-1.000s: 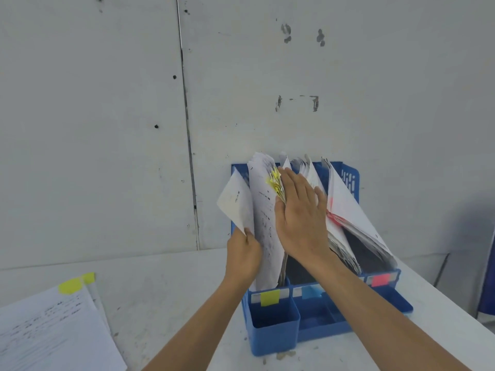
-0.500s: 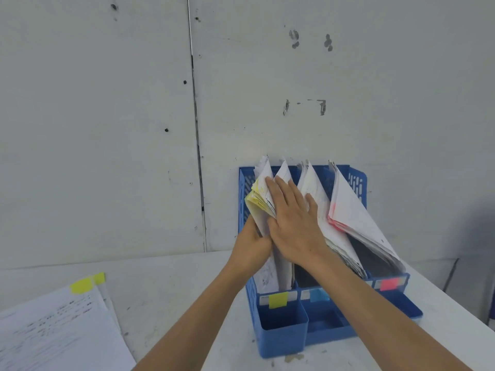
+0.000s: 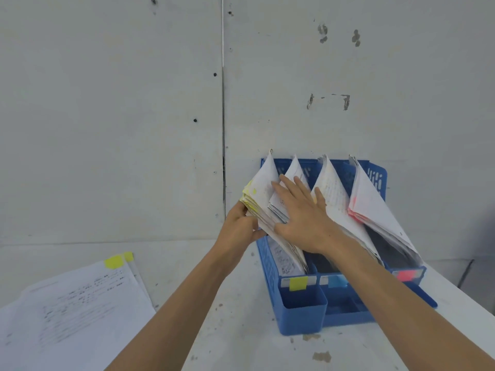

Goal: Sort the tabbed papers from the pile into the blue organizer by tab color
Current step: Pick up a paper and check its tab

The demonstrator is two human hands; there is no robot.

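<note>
The blue organizer (image 3: pixel 302 317) stands on the table against the wall, its three slots marked by yellow, blue and pink labels. In the left slot lean the yellow-tabbed papers (image 3: pixel 263 188); my left hand (image 3: pixel 241 226) grips their left edge, fingers curled under the stack. My right hand (image 3: pixel 302 212) lies flat with straight fingers on those papers and on the sheets of the middle slot. Pink-tabbed papers (image 3: pixel 375 210) lean in the right slot. The pile of papers (image 3: pixel 72 311) with yellow tabs lies at the lower left.
A grey wall stands right behind the organizer. The white table (image 3: pixel 241 344) runs from the pile to the organizer, with its right edge just past the organizer. Small brown stains mark the surface in front of the organizer.
The loose sheet held out at the left a second ago has been closed into the yellow-tabbed stack. Both hands now press that stack together in the left slot.
</note>
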